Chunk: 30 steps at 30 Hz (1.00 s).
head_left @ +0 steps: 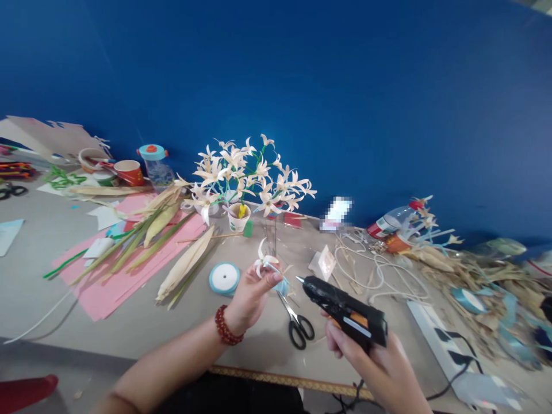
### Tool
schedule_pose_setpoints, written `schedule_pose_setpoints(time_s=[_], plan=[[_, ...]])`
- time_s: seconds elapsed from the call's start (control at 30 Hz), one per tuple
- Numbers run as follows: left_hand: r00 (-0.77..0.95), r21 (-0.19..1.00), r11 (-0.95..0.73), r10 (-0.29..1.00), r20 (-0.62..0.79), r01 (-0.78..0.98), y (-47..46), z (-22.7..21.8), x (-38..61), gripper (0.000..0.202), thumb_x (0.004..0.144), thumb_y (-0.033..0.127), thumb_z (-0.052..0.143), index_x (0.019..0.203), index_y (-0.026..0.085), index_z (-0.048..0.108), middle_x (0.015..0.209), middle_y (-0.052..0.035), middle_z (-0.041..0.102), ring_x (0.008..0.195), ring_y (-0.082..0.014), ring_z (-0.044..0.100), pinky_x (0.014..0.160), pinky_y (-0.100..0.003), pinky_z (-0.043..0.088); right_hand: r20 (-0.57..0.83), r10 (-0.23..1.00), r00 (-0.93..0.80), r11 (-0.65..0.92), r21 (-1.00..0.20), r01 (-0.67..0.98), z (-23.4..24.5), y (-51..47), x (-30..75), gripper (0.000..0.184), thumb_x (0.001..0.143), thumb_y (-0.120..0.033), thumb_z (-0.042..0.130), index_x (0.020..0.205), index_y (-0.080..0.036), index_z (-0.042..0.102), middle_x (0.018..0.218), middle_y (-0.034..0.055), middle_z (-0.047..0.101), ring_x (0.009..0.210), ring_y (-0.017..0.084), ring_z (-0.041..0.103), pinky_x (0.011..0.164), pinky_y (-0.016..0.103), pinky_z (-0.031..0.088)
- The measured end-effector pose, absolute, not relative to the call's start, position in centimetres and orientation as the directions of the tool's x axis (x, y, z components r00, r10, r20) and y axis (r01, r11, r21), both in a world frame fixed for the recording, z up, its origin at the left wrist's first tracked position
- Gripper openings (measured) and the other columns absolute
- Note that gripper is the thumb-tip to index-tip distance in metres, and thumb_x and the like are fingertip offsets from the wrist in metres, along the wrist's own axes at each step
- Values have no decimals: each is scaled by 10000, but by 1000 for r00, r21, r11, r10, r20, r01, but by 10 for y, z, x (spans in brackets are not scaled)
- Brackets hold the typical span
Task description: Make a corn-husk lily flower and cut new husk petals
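Note:
My left hand (254,293) pinches a small white flower (264,261) made of husk-like petals, with a light blue stem pointing to the right. In my right hand (366,356) is a black glue gun (345,307), its nozzle aimed left, a short gap from the flower. Below and between the hands lie scissors (297,328) with black handles. A roll of blue-edged ribbon (225,278) rests just left of my left hand. Behind, a paper cup (238,217) holds a bunch of similar cream flowers (254,172).
Dried corn husks (185,264) and pink paper (101,296) cover the left side. On the right are a white power strip (444,345) with black cords, a white cable (379,270), a plastic bottle (390,221) and a heap of husks (466,276). A blue wall (276,75) stands behind.

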<state>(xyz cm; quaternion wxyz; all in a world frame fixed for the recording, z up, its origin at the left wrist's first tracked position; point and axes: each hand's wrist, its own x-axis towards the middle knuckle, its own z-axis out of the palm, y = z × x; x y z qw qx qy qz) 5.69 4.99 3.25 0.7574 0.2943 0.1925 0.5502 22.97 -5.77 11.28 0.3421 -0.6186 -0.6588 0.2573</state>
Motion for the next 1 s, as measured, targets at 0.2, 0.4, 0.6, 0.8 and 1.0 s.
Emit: schedule_pose_setpoints(time_s=[0.2, 0.4, 0.6, 0.8, 1.0], plan=[[299, 669, 227, 954, -7, -708, 49, 37, 56, 290, 634, 352, 857, 657, 168, 634, 757, 0, 539, 746, -134, 496, 800, -302, 432, 102, 986, -134, 166, -714, 680, 112, -57, 231, 263, 933, -355, 520, 809, -173, 663, 639, 48, 668, 589, 190, 657, 486, 237, 517], [305, 688, 212, 952, 14, -693, 47, 39, 54, 272, 652, 345, 848, 658, 166, 644, 749, 0, 544, 734, -130, 492, 822, -311, 432, 117, 985, -126, 172, -698, 696, 112, -57, 229, 233, 927, -351, 530, 833, -180, 657, 679, 49, 693, 589, 187, 668, 503, 237, 525], [291, 699, 201, 957, 10, -686, 46, 41, 53, 272, 645, 338, 852, 664, 161, 647, 753, -1, 547, 728, -126, 491, 758, -281, 418, 153, 978, -142, 208, -689, 694, 111, -54, 227, 265, 935, -360, 504, 791, -183, 640, 653, 42, 681, 564, 183, 660, 502, 237, 516], [286, 702, 201, 958, 4, -683, 45, 43, 53, 250, 655, 313, 845, 673, 157, 651, 763, -3, 555, 731, -121, 495, 723, -258, 403, 128, 980, -153, 199, -694, 692, 115, -53, 225, 268, 944, -364, 482, 807, -184, 626, 665, 41, 675, 568, 179, 652, 508, 238, 506], [273, 708, 205, 962, -18, -675, 44, 47, 52, 285, 623, 333, 855, 674, 161, 634, 745, -6, 549, 727, -134, 488, 721, -271, 407, 136, 978, -157, 208, -663, 720, 115, -55, 224, 228, 936, -374, 495, 816, -202, 587, 627, 16, 637, 540, 167, 623, 510, 246, 490]])
